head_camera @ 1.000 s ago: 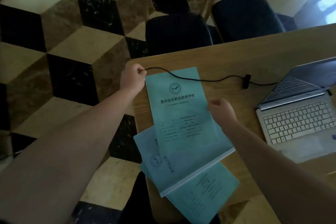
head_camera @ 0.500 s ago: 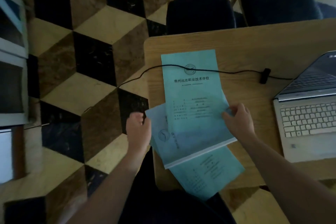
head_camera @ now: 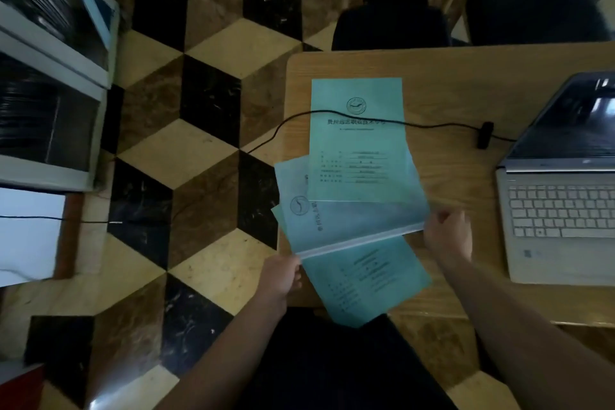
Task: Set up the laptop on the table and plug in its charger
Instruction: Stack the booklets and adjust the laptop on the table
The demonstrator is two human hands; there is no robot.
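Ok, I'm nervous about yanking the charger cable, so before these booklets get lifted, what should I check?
1. Charger cable clear of the booklets: not ok, it lies across the top one.
2. Left hand holds the thick booklet's corner: ok.
3. Right hand at its other corner: ok.
4. Laptop open on the table: ok.
5. Cable seated in the laptop: cannot tell.
6. Far end plugged in: cannot tell.

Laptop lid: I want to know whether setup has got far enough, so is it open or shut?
Open: the laptop on the table has its screen raised, keyboard showing; the screen looks dark.
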